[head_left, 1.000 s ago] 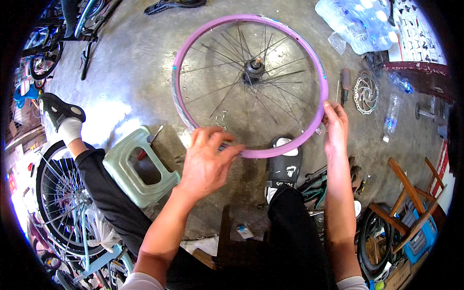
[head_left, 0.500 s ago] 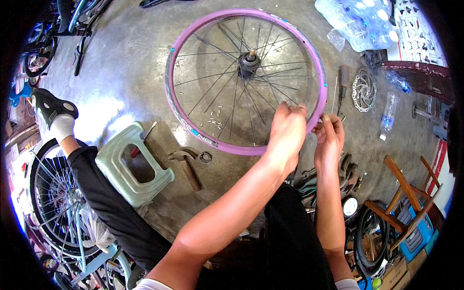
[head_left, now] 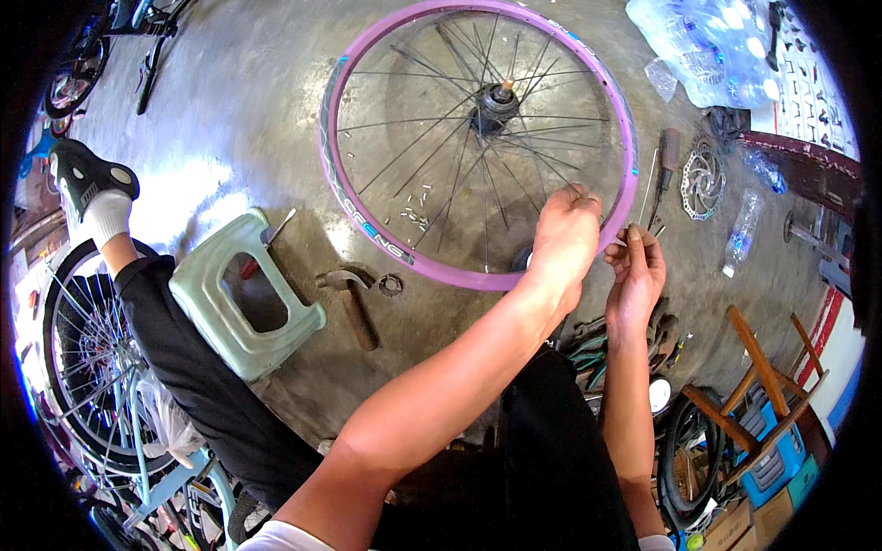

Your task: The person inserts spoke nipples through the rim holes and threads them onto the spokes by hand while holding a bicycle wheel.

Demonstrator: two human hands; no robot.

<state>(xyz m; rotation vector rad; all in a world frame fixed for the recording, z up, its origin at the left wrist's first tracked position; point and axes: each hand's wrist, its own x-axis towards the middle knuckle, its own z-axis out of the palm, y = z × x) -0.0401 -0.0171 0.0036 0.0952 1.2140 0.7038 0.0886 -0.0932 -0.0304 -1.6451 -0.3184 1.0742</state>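
Note:
A purple bicycle wheel rim (head_left: 424, 268) lies over the floor in front of me, its black spokes fanning out from the dark hub (head_left: 496, 108). My left hand (head_left: 565, 241) reaches over the near right part of the rim, fingers curled around a spoke where it meets them; the grip itself is partly hidden. Just outside the rim, my right hand (head_left: 636, 275) is closed in a pinch on something small and pale that I cannot make out. Several small silvery spoke nipples (head_left: 415, 217) are scattered on the floor within the wheel.
At left stand a pale green stool (head_left: 303, 321) and another spoked wheel (head_left: 57, 321). A hammer (head_left: 360, 317) and a small ring (head_left: 390, 285) lie near the rim. To the right are a screwdriver (head_left: 670, 151), a brake disc (head_left: 703, 184), a plastic bottle (head_left: 742, 234) and pliers (head_left: 588, 347).
The view has shifted slightly, and the wheel sits higher and further right. My right fingers have drawn a little away from the rim into an upright pinch. My left hand stays at the spokes.

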